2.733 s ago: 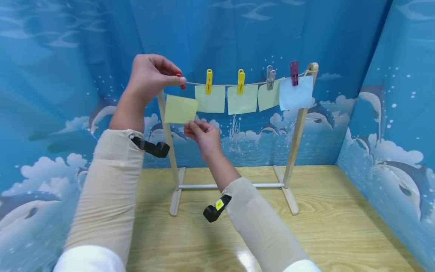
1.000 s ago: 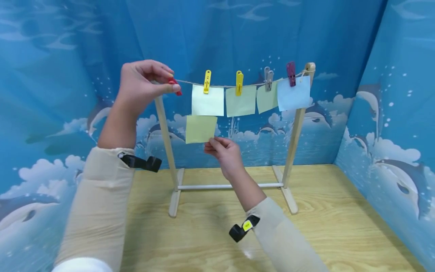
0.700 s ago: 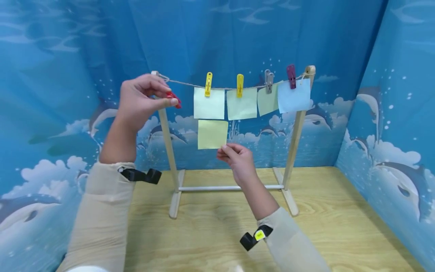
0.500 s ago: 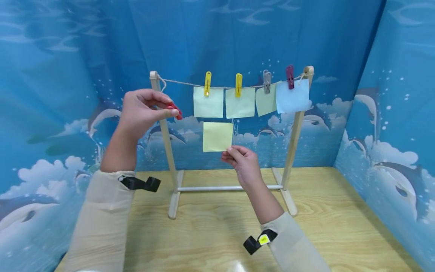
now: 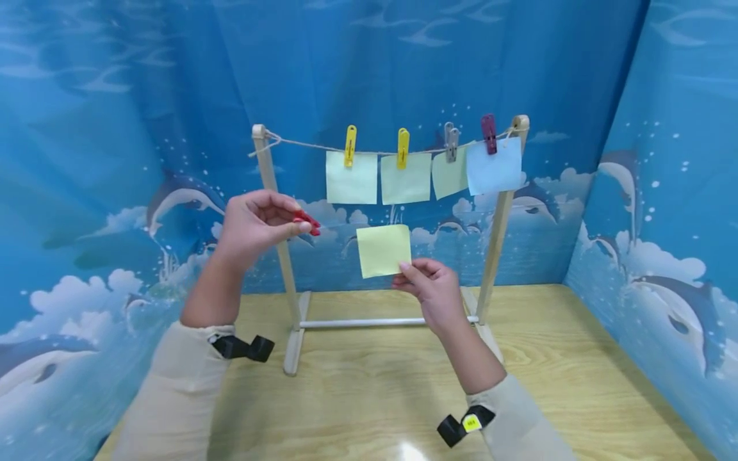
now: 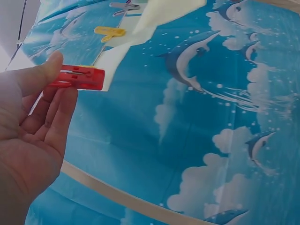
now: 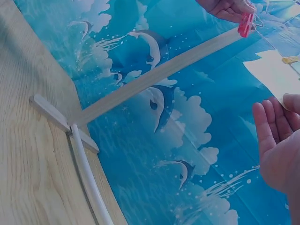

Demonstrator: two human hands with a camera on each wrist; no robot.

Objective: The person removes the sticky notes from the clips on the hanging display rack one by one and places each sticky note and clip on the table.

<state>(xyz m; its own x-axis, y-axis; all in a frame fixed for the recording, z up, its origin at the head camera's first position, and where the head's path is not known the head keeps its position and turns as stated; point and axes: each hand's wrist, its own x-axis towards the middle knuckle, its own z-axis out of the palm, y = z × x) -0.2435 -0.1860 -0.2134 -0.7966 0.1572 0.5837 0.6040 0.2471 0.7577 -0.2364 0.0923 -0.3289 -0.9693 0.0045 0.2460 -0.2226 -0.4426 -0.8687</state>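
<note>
In the head view my left hand (image 5: 254, 229) pinches a red clothespin (image 5: 307, 222) between thumb and fingers, in front of the rack's left post. The left wrist view shows the red clothespin (image 6: 83, 78) held by its handle end. My right hand (image 5: 434, 291) pinches a yellow-green sticky note (image 5: 383, 251) by its lower right corner, below the string. Above, the string (image 5: 311, 146) carries pale green notes (image 5: 352, 179) under two yellow clothespins (image 5: 350, 146) and a grey clothespin (image 5: 451, 142). At its right end a light blue note (image 5: 494, 168) hangs beneath a purple clothespin (image 5: 489, 133).
The wooden rack has a left post (image 5: 275, 211), a right post (image 5: 497, 240) and a white bottom bar (image 5: 363, 323). It stands on a wood-grain table (image 5: 346, 397). A blue dolphin-print curtain (image 5: 369, 64) closes off the back and sides.
The left hand has come down from the string with the red clothespin still pinched. The right hand has carried the sticky note down and to the right, away from the left post.
</note>
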